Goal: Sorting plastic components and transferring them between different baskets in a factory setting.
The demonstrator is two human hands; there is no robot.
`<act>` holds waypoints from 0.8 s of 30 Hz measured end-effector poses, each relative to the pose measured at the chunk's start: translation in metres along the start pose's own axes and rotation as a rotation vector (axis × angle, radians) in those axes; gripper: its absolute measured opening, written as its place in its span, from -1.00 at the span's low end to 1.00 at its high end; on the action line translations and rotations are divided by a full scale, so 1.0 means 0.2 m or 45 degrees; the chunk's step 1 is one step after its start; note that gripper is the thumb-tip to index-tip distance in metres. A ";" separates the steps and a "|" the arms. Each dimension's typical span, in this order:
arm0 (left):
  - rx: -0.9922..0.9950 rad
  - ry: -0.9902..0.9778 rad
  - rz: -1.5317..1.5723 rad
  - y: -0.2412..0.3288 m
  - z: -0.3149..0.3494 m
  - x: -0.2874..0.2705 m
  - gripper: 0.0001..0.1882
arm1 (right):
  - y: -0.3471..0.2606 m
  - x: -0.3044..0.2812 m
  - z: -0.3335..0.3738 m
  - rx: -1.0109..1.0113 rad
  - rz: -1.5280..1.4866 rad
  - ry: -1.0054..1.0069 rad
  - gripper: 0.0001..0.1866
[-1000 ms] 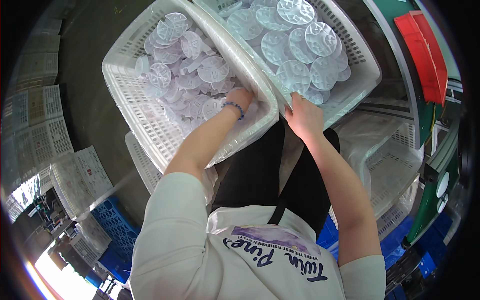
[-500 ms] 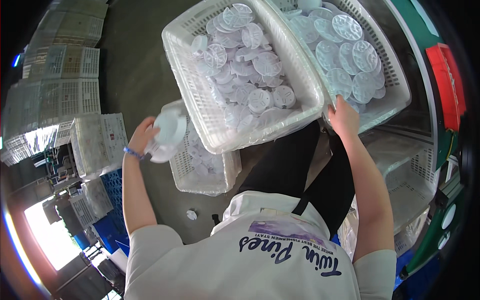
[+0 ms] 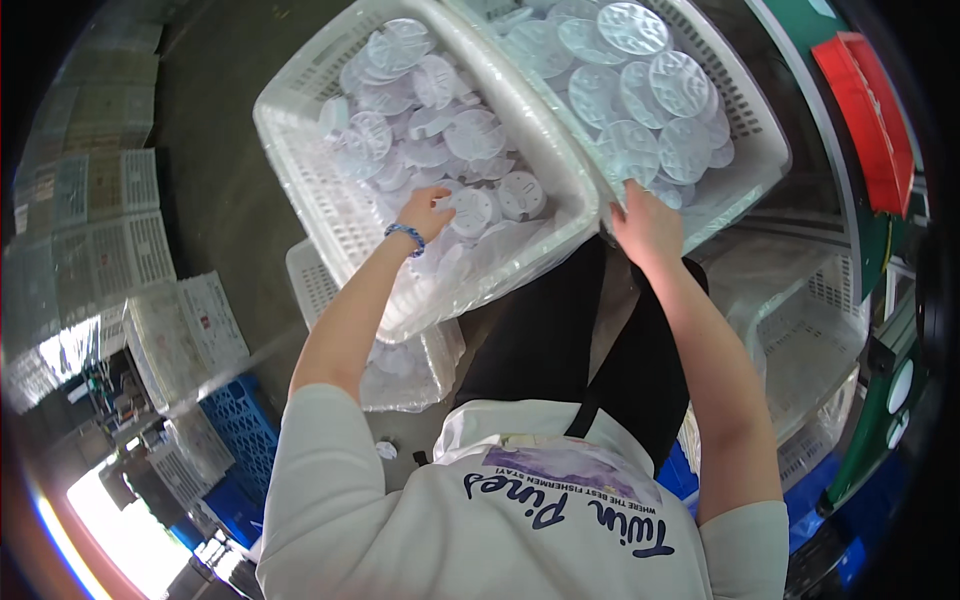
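Observation:
My left hand (image 3: 425, 213), with a blue band at its wrist, reaches into the left white basket (image 3: 290, 165). Its thumb and fingers are apart beside a white slotted disc (image 3: 470, 212), and nothing shows in its grasp. Around it lie many loose, translucent round plastic pieces (image 3: 474, 134). My right hand (image 3: 648, 228) is closed at the near end of the shared edge, where the left basket meets the right basket (image 3: 745, 205). Plastic liner film covers that edge. Larger clear discs (image 3: 632, 28) fill much of the right basket.
A smaller white crate (image 3: 440, 375) holding similar pieces stands on the floor below the left basket. Stacked white crates (image 3: 95, 190) line the far left, with a blue pallet (image 3: 238, 425) nearby. A red bin (image 3: 865, 120) sits at the right beside a green-edged frame. One small white piece (image 3: 386, 450) lies on the floor.
My left hand has swung right from outside the left basket into it, and the white round pieces it held are gone from it. My right hand keeps its hold; the whole view has shifted.

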State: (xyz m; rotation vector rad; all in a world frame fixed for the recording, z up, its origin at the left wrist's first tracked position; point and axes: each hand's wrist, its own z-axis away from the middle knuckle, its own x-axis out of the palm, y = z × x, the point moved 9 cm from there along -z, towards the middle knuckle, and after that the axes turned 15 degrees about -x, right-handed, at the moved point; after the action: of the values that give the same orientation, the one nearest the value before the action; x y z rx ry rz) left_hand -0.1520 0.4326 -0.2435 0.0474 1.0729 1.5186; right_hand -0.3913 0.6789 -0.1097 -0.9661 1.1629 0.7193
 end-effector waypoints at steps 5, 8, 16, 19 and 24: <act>-0.075 0.105 -0.865 -0.13 -0.34 0.31 -0.16 | 0.00 0.01 0.00 -0.022 -0.021 0.034 -0.69; -0.192 -0.061 -0.956 -0.15 -0.42 0.46 -0.08 | 0.00 0.00 -0.01 -0.055 -0.084 0.067 -0.70; -0.283 -0.133 -0.801 -0.11 -0.33 0.36 -0.25 | 0.01 0.00 -0.01 -0.050 -0.081 0.055 -0.69; -0.228 0.112 -0.488 -0.04 -0.21 0.15 -0.33 | -0.01 0.00 -0.02 -0.047 -0.075 0.036 -0.68; -0.068 0.480 -0.085 0.15 0.28 -0.47 -0.39 | 0.01 0.01 0.01 -0.016 -0.024 0.053 -0.66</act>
State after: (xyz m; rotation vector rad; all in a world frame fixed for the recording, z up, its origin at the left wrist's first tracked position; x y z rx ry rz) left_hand -0.1149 0.3939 -0.1431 -0.3202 1.3149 1.5294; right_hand -0.3923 0.6821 -0.1125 -1.0058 1.1852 0.6951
